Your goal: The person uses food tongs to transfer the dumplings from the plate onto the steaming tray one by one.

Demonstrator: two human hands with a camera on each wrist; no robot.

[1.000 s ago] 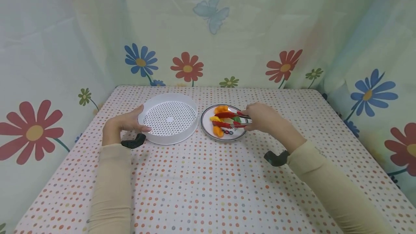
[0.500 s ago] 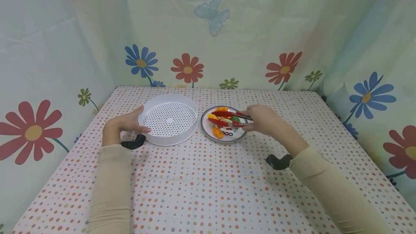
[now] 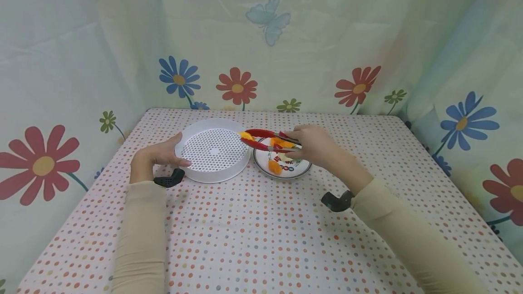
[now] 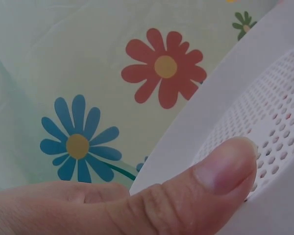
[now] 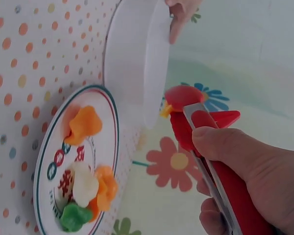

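Flower-printed curtains (image 3: 327, 22) close in a desk (image 3: 245, 230) spread with dotted cloth. On it, just beside each other, stand a white perforated tray (image 3: 216, 176) and a round plate (image 3: 282, 175). At the tray's left wall rests the left hand (image 3: 161, 152), thumb and fingers spread apart against it; its wrist view alone brings the thumbnail and the holes up close. From the right, the right hand (image 3: 316, 146) has its fingers clamped on red tongs (image 5: 235, 196), whose tips hold a yellow piece (image 3: 245, 135) that the head view sets at the tray's right rim. Only the right wrist view plainly separates the plate's contents: 2 orange pieces (image 5: 85, 123), a white piece (image 5: 85, 188) and a green piece (image 5: 76, 217).
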